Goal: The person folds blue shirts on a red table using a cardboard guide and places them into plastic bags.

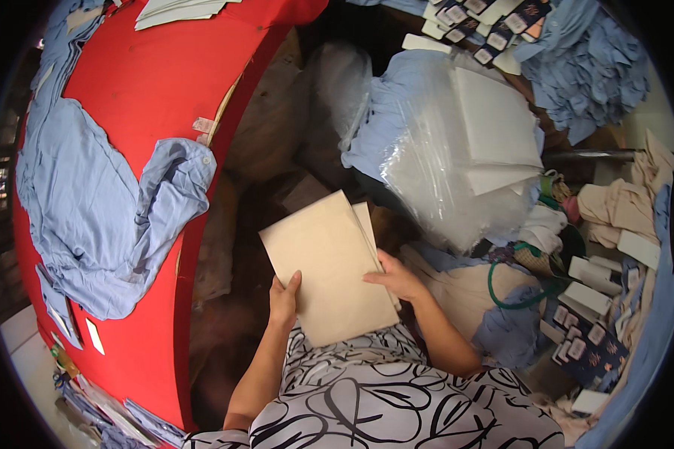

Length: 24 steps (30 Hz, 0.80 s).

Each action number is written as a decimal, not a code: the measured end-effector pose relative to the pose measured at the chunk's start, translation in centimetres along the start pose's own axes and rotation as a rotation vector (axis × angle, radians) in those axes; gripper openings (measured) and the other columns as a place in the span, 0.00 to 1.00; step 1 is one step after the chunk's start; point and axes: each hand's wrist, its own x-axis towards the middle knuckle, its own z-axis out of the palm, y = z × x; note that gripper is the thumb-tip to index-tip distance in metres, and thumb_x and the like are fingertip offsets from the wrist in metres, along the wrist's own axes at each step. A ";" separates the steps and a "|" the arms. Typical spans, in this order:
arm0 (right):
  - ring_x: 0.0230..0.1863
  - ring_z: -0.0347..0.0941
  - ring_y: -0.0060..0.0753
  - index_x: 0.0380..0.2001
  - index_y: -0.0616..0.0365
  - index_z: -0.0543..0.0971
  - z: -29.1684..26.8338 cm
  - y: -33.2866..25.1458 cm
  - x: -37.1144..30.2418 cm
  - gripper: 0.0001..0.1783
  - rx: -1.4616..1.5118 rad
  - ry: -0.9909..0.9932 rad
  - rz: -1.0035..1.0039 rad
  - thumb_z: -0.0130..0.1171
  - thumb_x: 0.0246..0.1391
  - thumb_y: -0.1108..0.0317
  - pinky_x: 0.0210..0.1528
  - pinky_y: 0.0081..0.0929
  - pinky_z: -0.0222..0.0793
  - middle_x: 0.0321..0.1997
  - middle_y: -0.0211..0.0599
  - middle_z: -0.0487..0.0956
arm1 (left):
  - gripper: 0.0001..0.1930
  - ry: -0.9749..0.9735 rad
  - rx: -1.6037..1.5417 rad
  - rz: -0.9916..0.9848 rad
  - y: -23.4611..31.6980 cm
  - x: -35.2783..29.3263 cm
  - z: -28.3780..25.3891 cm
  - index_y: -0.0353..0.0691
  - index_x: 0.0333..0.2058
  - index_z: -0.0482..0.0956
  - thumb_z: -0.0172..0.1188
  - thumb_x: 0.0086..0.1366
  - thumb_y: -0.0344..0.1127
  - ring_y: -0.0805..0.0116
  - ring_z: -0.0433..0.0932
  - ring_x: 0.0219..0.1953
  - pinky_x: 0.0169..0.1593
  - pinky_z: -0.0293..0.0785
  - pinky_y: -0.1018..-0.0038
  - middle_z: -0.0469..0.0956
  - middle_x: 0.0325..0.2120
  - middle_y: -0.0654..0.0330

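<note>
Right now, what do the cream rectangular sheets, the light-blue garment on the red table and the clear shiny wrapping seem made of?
Cream rectangular sheets: matte card or stiff paper, probably; flat, with crisp edges.
Light-blue garment: soft, matte cloth by its folds; fibre unclear.
Clear shiny wrapping: likely thin plastic film, given its glossy glints.

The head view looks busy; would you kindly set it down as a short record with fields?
Left hand: grips the left edge of the cream sheets
Right hand: grips their right edge
Left side: red surface with a light-blue garment lying on it
Upper right: clear plastic, white sheets
</note>
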 end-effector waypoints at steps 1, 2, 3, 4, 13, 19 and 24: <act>0.58 0.67 0.27 0.62 0.64 0.63 0.0 2.3 0.9 0.32 -0.021 0.028 0.031 0.61 0.55 0.73 0.60 0.27 0.63 0.59 0.40 0.72 | 0.30 0.021 0.049 0.007 -1.5 1.1 -0.9 0.34 0.62 0.56 0.60 0.65 0.32 0.59 0.70 0.57 0.61 0.65 0.66 0.69 0.57 0.50; 0.60 0.65 0.28 0.63 0.63 0.62 0.0 5.1 1.8 0.33 -0.049 0.060 0.057 0.60 0.54 0.74 0.62 0.27 0.61 0.59 0.41 0.71 | 0.29 0.035 0.096 0.018 -3.0 2.0 -1.8 0.34 0.61 0.57 0.60 0.65 0.31 0.59 0.71 0.56 0.59 0.67 0.67 0.70 0.56 0.50; 0.61 0.63 0.29 0.63 0.62 0.61 0.0 7.8 2.7 0.34 -0.080 0.093 0.084 0.60 0.53 0.76 0.63 0.28 0.59 0.60 0.41 0.70 | 0.28 0.048 0.139 0.028 -4.2 2.9 -2.5 0.34 0.61 0.58 0.59 0.65 0.30 0.60 0.73 0.54 0.58 0.69 0.67 0.71 0.55 0.51; 0.61 0.64 0.33 0.64 0.63 0.60 -0.4 10.4 3.5 0.35 -0.292 0.112 0.050 0.60 0.54 0.75 0.63 0.29 0.59 0.59 0.43 0.71 | 0.30 0.038 0.193 -0.019 -5.1 3.7 -3.0 0.33 0.61 0.57 0.60 0.65 0.30 0.60 0.72 0.55 0.59 0.69 0.66 0.70 0.55 0.50; 0.54 0.72 0.41 0.59 0.65 0.65 -2.5 18.6 7.3 0.28 -0.399 0.464 0.119 0.58 0.56 0.73 0.56 0.32 0.66 0.53 0.49 0.76 | 0.28 0.159 0.265 -0.248 -13.5 25.9 -7.8 0.40 0.56 0.70 0.54 0.68 0.56 0.56 0.70 0.54 0.58 0.64 0.57 0.72 0.52 0.55; 0.50 0.75 0.46 0.56 0.70 0.65 -3.7 23.0 9.7 0.26 -0.307 0.636 0.069 0.58 0.57 0.69 0.53 0.37 0.67 0.49 0.55 0.77 | 0.24 0.467 0.483 -0.334 -23.6 46.8 -10.5 0.35 0.52 0.73 0.53 0.68 0.50 0.49 0.71 0.52 0.56 0.64 0.53 0.73 0.51 0.49; 0.47 0.76 0.42 0.51 0.71 0.66 -4.9 26.8 9.2 0.25 -0.575 0.821 0.129 0.59 0.56 0.68 0.50 0.37 0.69 0.47 0.56 0.77 | 0.23 0.492 0.565 -0.297 -26.3 57.4 -8.7 0.34 0.51 0.73 0.54 0.67 0.48 0.49 0.72 0.52 0.55 0.65 0.54 0.74 0.50 0.49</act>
